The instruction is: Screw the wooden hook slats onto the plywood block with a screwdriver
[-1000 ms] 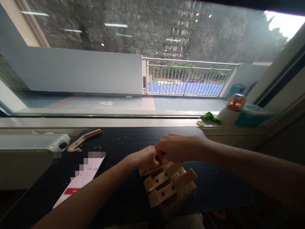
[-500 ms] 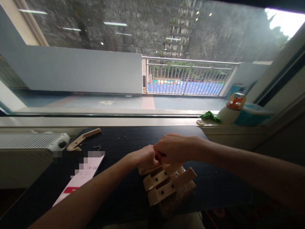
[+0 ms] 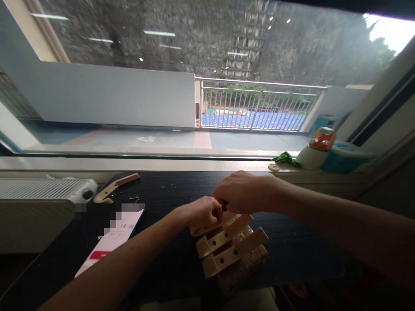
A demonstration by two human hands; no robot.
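Several pale wooden hooks, each with two dark holes, lie side by side on a stack in clear plastic wrap. My left hand is closed over the farthest wooden hook, its fingers curled at the hook's upper side. Just above that hook, my right hand is closed with its fingers bent down. A small dark piece shows beneath the right fingers, close to my left fingertips; its kind cannot be made out.
On the dark table a loose wooden hook lies at the left, near a few small screws. A phone with a pink screen lies by my left forearm. A white radiator and a window sill border the table.
My right hand has risen slightly and turned, so the dark piece under its fingers and more of the hooks show. The left hand keeps its place on the far hook.
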